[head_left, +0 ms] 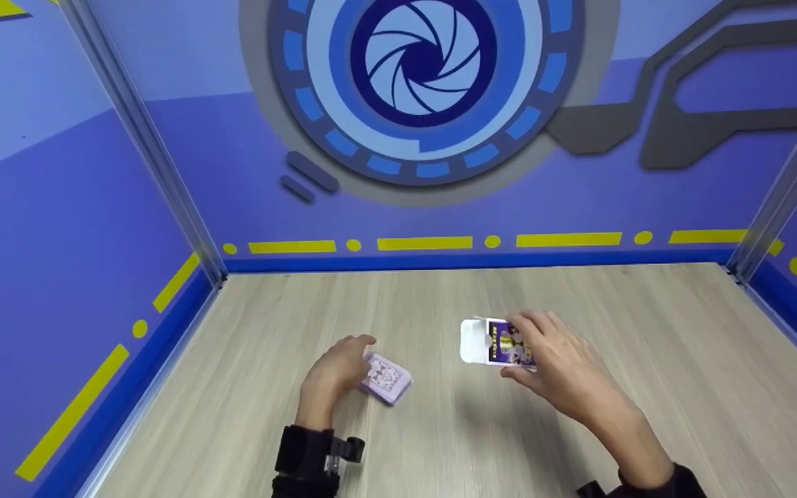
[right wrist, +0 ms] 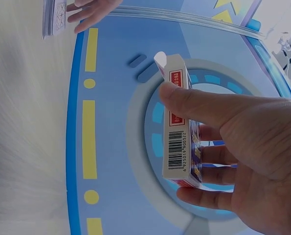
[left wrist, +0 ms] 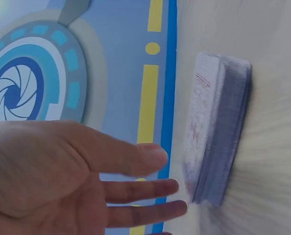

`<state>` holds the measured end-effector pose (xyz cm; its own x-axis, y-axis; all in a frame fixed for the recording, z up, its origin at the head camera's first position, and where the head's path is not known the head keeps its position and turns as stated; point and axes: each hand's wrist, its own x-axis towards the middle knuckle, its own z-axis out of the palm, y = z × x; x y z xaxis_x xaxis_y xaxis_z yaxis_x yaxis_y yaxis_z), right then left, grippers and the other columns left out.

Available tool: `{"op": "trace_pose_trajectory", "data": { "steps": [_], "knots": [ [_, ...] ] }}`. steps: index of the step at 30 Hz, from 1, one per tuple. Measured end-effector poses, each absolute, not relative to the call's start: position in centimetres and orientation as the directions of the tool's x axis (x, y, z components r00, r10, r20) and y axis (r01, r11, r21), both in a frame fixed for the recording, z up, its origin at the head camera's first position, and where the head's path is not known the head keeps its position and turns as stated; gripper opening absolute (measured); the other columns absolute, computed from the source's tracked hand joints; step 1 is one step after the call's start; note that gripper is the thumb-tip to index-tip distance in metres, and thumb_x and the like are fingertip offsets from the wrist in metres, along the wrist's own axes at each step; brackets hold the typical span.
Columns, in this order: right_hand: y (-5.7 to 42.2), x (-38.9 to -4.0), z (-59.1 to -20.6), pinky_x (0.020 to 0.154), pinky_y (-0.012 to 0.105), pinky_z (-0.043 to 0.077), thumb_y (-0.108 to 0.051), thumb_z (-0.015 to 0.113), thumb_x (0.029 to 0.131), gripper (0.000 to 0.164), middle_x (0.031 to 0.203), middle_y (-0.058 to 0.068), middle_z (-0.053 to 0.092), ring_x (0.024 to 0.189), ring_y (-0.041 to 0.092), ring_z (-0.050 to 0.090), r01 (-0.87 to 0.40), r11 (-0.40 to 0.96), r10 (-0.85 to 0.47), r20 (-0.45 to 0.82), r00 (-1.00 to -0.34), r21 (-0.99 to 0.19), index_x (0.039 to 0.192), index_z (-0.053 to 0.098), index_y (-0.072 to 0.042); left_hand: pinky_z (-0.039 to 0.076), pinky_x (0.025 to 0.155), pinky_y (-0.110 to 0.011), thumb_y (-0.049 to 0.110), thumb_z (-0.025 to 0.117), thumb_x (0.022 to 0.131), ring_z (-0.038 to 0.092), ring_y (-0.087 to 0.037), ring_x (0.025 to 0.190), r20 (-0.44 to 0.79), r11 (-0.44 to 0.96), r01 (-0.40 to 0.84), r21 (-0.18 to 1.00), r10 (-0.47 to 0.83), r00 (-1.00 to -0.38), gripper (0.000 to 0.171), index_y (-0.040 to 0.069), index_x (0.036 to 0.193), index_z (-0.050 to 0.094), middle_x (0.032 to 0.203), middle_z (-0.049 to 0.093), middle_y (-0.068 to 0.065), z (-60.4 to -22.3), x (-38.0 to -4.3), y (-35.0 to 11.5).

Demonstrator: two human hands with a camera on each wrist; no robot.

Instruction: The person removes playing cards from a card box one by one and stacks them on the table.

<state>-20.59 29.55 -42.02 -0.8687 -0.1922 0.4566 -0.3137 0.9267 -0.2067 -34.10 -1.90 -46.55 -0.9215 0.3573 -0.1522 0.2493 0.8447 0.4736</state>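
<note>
A deck of playing cards [head_left: 386, 378] with a pale pink patterned back lies stacked on the table. Close beside it is my left hand [head_left: 336, 366]; in the left wrist view the fingers are extended, with a gap between the thumb and the deck [left wrist: 213, 127]. My right hand [head_left: 564, 360] holds a small card box [head_left: 507, 344] above the table, thumb on one side and fingers on the other. The box's white end flap [head_left: 472, 341] stands open toward the left. A barcode shows on the box's side [right wrist: 177, 152] in the right wrist view.
The wooden tabletop [head_left: 288, 311] is bounded by a blue-purple back wall [head_left: 191, 159] with yellow markings and a round aperture graphic. Side walls meet it at metal corner posts [head_left: 149, 145]. Both wrists wear black straps [head_left: 305, 460].
</note>
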Motion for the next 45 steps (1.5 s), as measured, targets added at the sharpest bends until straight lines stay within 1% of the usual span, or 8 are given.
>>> {"op": "trace_pose_trajectory", "data": {
  "steps": [5,8,14,18,27,35,42,45],
  "knots": [
    [29.7,-20.6,-42.0,0.089,0.053,0.053,-0.025,0.095,0.074,0.072,0.128,0.015,0.062,0.114,0.032,0.059,-0.325,0.922,-0.2,0.461,-0.865,-0.21,0.133,0.061,-0.003,0.042,0.11,-0.051,0.01,0.066,0.098,0.053,-0.038,0.134,-0.061,0.82,0.317,0.476,0.39,-0.919,0.044,0.004,0.141,0.06,0.14,0.059,-0.02,-45.7,-33.9,-2.0],
    [29.8,-20.5,-42.0,0.09,0.053,0.053,-0.023,0.096,0.073,0.072,0.128,0.015,0.062,0.114,0.032,0.059,-0.333,0.919,-0.204,0.467,-0.861,-0.211,0.133,0.06,-0.002,0.043,0.11,-0.051,0.01,0.067,0.098,0.054,-0.038,0.132,-0.026,0.805,0.347,0.481,0.409,-0.912,0.044,0.003,0.141,0.06,0.138,0.06,-0.021,-45.2,-33.7,-2.1],
    [29.9,-20.6,-42.0,0.09,0.053,0.053,-0.023,0.096,0.073,0.073,0.128,0.016,0.062,0.114,0.033,0.059,-0.343,0.916,-0.214,0.471,-0.855,-0.207,0.133,0.06,-0.002,0.043,0.109,-0.05,0.01,0.067,0.097,0.055,-0.038,0.131,-0.022,0.803,0.347,0.485,0.408,-0.913,0.046,0.003,0.141,0.059,0.136,0.06,-0.021,-44.8,-33.5,-2.1],
    [29.9,-20.7,-42.0,0.089,0.054,0.053,-0.022,0.096,0.073,0.072,0.127,0.016,0.062,0.115,0.034,0.06,-0.343,0.919,-0.221,0.463,-0.858,-0.196,0.132,0.06,-0.001,0.044,0.109,-0.049,0.009,0.068,0.096,0.055,-0.036,0.131,0.014,0.79,0.36,0.497,0.408,-0.913,0.045,0.003,0.141,0.06,0.137,0.06,-0.02,-44.4,-33.3,-2.0],
    [30.2,-20.7,-42.3,0.091,0.054,0.052,-0.015,0.095,0.073,0.072,0.127,0.019,0.06,0.115,0.036,0.058,-0.357,0.908,-0.23,0.454,-0.861,-0.217,0.133,0.06,0.002,0.044,0.109,-0.05,0.009,0.07,0.097,0.053,-0.035,0.134,0.185,0.758,0.442,0.48,0.405,-0.895,0.045,0.004,0.14,0.061,0.143,0.057,-0.019,-42.6,-32.1,-1.8],
    [30.5,-20.7,-43.0,0.089,0.05,0.053,0.002,0.089,0.071,0.066,0.12,0.022,0.059,0.11,0.037,0.057,-0.385,0.903,-0.26,0.473,-0.842,-0.19,0.13,0.059,0.007,0.044,0.108,-0.052,0.012,0.072,0.097,0.053,-0.036,0.133,0.353,0.721,0.54,0.435,0.415,-0.838,0.047,0.001,0.141,0.059,0.141,0.058,-0.019,-41.3,-31.0,-1.6],
    [31.1,-20.7,-43.6,0.088,0.052,0.053,0.006,0.082,0.073,0.066,0.121,0.027,0.058,0.111,0.04,0.056,-0.337,0.911,-0.23,0.388,-0.892,-0.236,0.134,0.056,0.011,0.044,0.108,-0.052,0.012,0.072,0.097,0.053,-0.036,0.133,0.357,0.723,0.549,0.42,0.425,-0.832,0.048,0.001,0.142,0.059,0.141,0.058,-0.019,-41.9,-30.8,-1.7],
    [31.4,-20.9,-44.0,0.088,0.054,0.053,0.004,0.084,0.074,0.065,0.121,0.028,0.058,0.111,0.041,0.057,-0.31,0.916,-0.214,0.345,-0.914,-0.254,0.133,0.057,0.01,0.044,0.108,-0.052,0.012,0.072,0.097,0.053,-0.036,0.133,0.339,0.728,0.544,0.417,0.431,-0.836,0.048,0.0,0.141,0.059,0.141,0.058,-0.02,-42.4,-31.0,-1.8]
  ]
}}
